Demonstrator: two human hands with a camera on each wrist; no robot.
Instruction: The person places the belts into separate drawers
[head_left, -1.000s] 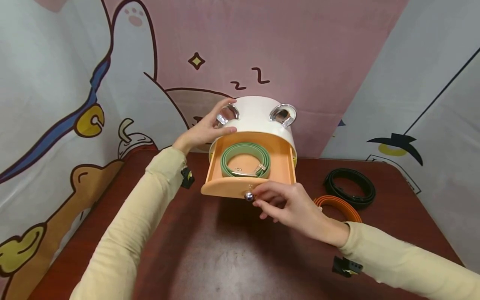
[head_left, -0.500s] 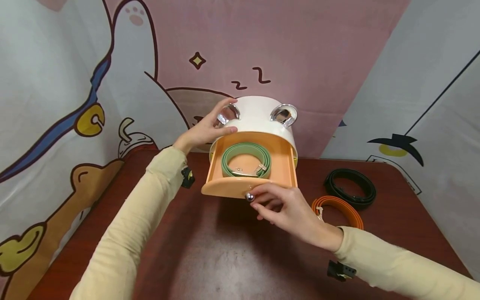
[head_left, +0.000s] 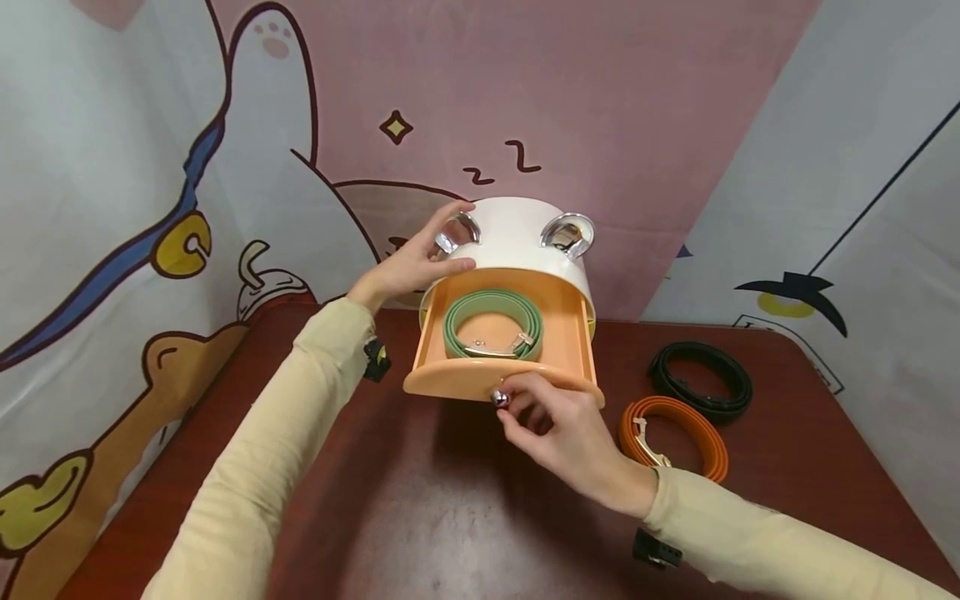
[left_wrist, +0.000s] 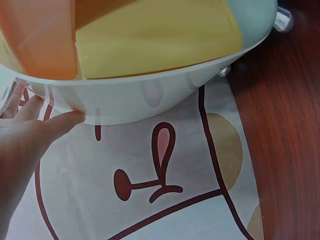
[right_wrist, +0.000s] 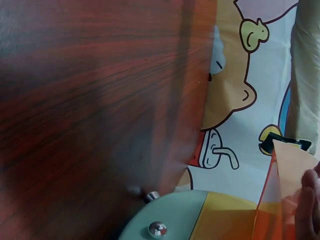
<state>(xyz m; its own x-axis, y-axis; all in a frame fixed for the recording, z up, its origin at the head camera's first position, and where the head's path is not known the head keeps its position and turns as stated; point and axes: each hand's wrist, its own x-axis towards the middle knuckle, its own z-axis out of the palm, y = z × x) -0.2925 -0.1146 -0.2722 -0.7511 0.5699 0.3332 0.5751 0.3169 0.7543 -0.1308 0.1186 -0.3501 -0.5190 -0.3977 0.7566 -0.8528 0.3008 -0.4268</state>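
A white cabinet (head_left: 517,233) with silver ears stands at the back of the table. Its top orange drawer (head_left: 450,381) is pulled out, and a coiled green belt (head_left: 531,321) with a metal buckle lies inside. My left hand (head_left: 405,267) rests on the cabinet's left upper side, thumb and forefinger spread about the left silver ear (head_left: 457,233). In the left wrist view, its thumb presses the white shell (left_wrist: 145,100). My right hand (head_left: 573,433) pinches the round silver knob (head_left: 499,399) on the drawer front between thumb and forefinger. In the right wrist view only some of its fingers (right_wrist: 306,200) show.
Right of the cabinet, a coiled orange belt (head_left: 708,437) lies on the dark red table (head_left: 420,517), with a coiled black belt (head_left: 738,379) behind it. A printed cloth (head_left: 600,108) hangs close behind the cabinet and along both sides.
My right hand and forearm have shifted a little left and down at the knob, uncovering more of the orange belt. The drawer and my left hand look the same.
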